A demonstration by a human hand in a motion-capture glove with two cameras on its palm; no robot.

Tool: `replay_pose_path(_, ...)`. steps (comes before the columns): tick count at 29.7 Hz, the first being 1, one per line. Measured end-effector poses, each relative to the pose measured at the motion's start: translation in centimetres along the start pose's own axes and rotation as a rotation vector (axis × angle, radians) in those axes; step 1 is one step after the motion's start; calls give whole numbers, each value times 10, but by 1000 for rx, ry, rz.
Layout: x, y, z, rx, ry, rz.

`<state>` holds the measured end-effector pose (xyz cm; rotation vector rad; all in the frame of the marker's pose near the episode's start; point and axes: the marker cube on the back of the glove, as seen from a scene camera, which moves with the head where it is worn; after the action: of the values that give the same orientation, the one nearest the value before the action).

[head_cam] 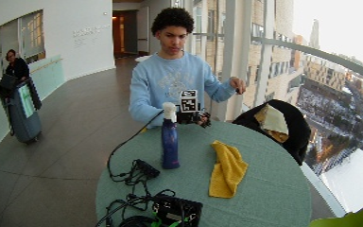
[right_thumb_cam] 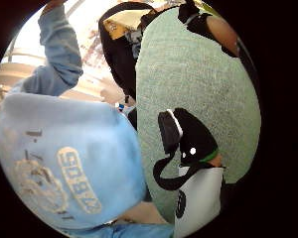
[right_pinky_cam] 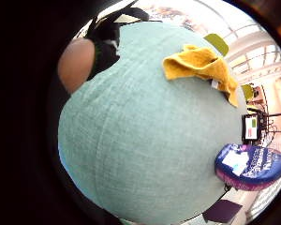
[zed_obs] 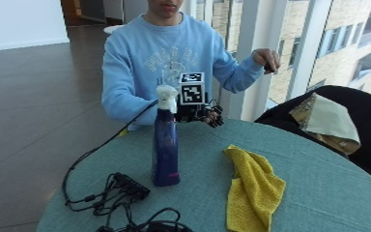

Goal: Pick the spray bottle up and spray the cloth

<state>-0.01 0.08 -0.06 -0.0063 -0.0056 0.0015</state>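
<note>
A tall blue spray bottle (zed_obs: 165,145) with a white nozzle stands upright on the round teal table (zed_obs: 314,193); it also shows in the little finger side palm view as the bottle (right_pinky_cam: 250,166). A crumpled yellow cloth (zed_obs: 253,191) lies to its right, seen too as the cloth (right_pinky_cam: 201,68). My gloved right hand (zed_obs: 201,113) hovers over the table's far edge, behind the bottle and apart from it. Its fingers (right_thumb_cam: 188,139) hang loosely curled and hold nothing. The bare left hand (zed_obs: 266,58) is raised off the table.
Black cables (zed_obs: 121,188) lie on the table left of the bottle, with a black box (head_cam: 175,210) at the near edge. A chair draped with a black jacket and tan cloth (zed_obs: 327,121) stands at the table's right.
</note>
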Motion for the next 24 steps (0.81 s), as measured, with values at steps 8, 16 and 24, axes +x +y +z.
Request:
replay_pose_path(8, -2, 3, 0, -16, -1, 1)
replay_pose_path(16, 1, 5, -4, -13, 6, 15)
replay_pose_path(24, 7, 13, -6, -30, 7, 51)
